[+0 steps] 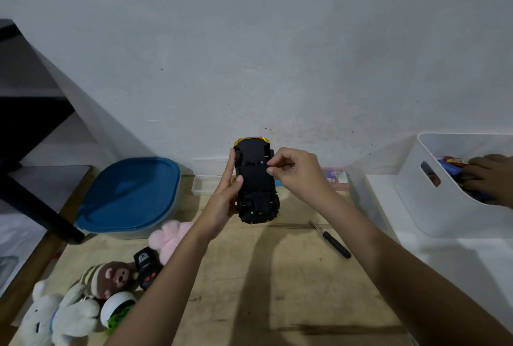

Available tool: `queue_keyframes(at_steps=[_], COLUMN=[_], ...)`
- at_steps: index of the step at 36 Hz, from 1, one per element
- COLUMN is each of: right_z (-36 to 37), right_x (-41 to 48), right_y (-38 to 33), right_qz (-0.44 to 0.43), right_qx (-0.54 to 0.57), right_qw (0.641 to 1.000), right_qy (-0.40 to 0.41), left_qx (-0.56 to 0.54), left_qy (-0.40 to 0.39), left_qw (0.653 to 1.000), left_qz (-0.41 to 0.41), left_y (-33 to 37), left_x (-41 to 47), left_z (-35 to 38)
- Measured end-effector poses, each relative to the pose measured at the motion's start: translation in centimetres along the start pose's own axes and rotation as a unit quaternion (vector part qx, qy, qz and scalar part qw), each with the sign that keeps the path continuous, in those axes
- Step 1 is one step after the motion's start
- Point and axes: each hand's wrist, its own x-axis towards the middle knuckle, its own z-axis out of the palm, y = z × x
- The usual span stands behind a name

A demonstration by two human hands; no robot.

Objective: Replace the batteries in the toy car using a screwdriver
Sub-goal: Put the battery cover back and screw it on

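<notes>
In the head view, the left hand is holding the gold plastic toy car above the pale wooden bench, black underside facing up, long axis pointing away; thumb and fingers are clamping its sides. The right hand is touching the car's right edge with narrow fingers; whether they are pinching anything, I cannot tell. The slim black-handled screwdriver is lying diagonally on the bench, nearer the right hand, tip toward the car.

Toy car: frame centre, black underside facing camera.
Left hand: grips car's left side.
Right hand: thumb and forefinger pinch at car's right edge.
Screwdriver: lies lower right of car.
</notes>
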Motion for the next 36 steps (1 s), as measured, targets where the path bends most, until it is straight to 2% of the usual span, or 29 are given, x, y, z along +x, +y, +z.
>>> queue_keyframes(at_steps=[5,17,28,36], right_z=[-0.3,-0.5,0.1,1.1], right_x=[-0.1,-0.1,0.0,-0.4], right_y=[-0.1,0.1,-0.2,-0.5], right_qz=[0.038,0.037,0.028,-0.047], right_qx=[0.049,0.075,0.032,-0.048], right_qw=[0.998,0.996,0.999,0.997], right_qy=[-0.01,-0.021,-0.02,0.033], left_qx=[0.014,0.012,0.015,0.013], left_qy=[-0.005,-0.029,-0.021,-0.007], left_qw=[1.0,0.999,1.0,1.0], left_qz=[-0.003,-0.012,-0.009,0.007], left_y=[0.0,0.4,0.1,0.4], left_x=[-0.1,0.0,-0.2,-0.2], left_z=[-0.4,-0.8,-1.2,-1.4])
